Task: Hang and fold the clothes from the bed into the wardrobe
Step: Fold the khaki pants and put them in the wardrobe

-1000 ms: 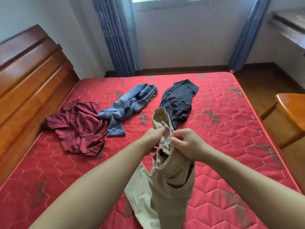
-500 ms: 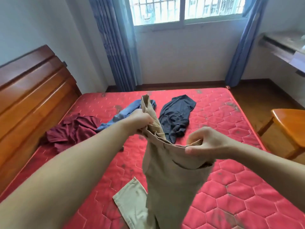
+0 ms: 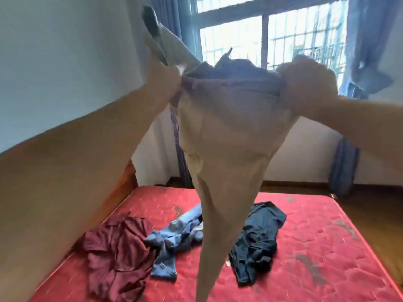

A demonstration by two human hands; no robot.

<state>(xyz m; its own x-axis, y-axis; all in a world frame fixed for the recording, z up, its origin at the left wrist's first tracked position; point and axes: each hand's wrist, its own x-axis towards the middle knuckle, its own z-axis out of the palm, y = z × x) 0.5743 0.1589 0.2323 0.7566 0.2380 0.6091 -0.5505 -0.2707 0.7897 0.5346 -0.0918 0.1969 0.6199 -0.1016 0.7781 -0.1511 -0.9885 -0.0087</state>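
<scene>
beige trousers [image 3: 226, 131], no legible label

Garments in view: four. One pair of beige trousers [image 3: 226, 136] held up in the air; three lying on the bed [image 3: 316, 247] — one maroon garment [image 3: 117, 256], one blue denim garment [image 3: 176, 236], one black garment [image 3: 257, 238]. Hands: two — left hand [image 3: 165, 83], right hand [image 3: 305, 83]. Beds: one. Windows [image 3: 272, 33]: one. Curtains: two, blue, one on each side of it.
</scene>
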